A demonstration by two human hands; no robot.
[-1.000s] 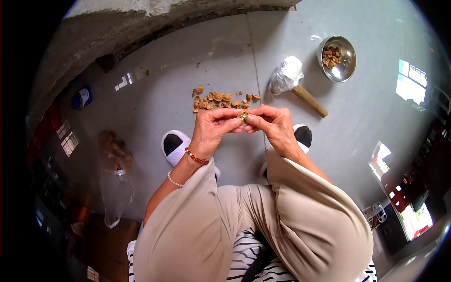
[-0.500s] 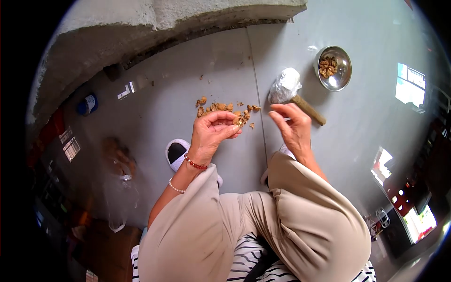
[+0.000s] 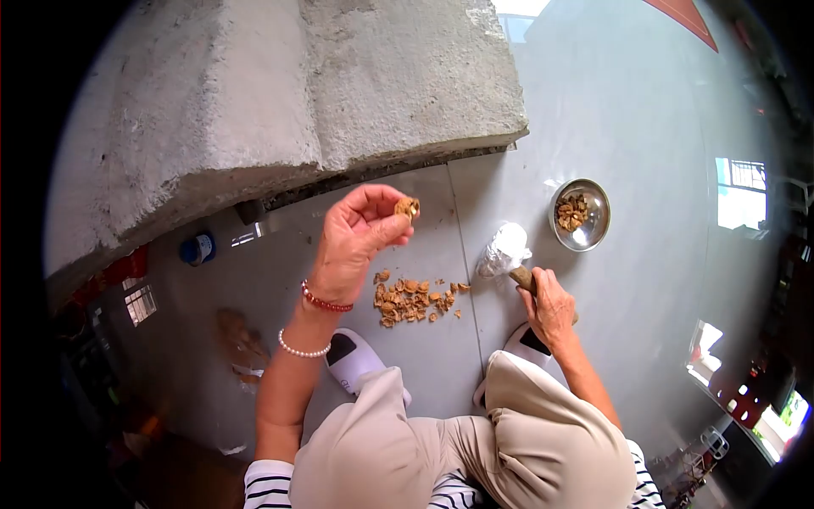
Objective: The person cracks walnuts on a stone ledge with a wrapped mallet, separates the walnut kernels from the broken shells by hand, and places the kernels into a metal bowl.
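Observation:
Between the thumb and fingers of my left hand [image 3: 352, 242] is a partly broken walnut [image 3: 408, 208], raised beyond the shell pieces. My right hand [image 3: 551, 307] is closed around the wooden handle of a hammer [image 3: 522, 278], whose head [image 3: 504, 249] is wrapped in whitish plastic and rests on the floor. Broken walnut shells [image 3: 410, 300] lie scattered on the floor between my two hands. Past the hammer, at the right, stands a metal bowl [image 3: 601, 231] with walnut kernels [image 3: 572, 213] in it.
A rough concrete block [image 3: 407, 76] takes up the far left. Near it lies a blue container [image 3: 197, 249]. A blurry clear bag with brown contents [image 3: 242, 339] sits at the left. My slippered feet [image 3: 356, 360] flank the shells on the grey tiled floor [image 3: 644, 322].
My left hand has moved forward and up with the walnut, away from the shells. My right hand, empty before, has taken hold of the hammer handle. The camera view has shifted forward.

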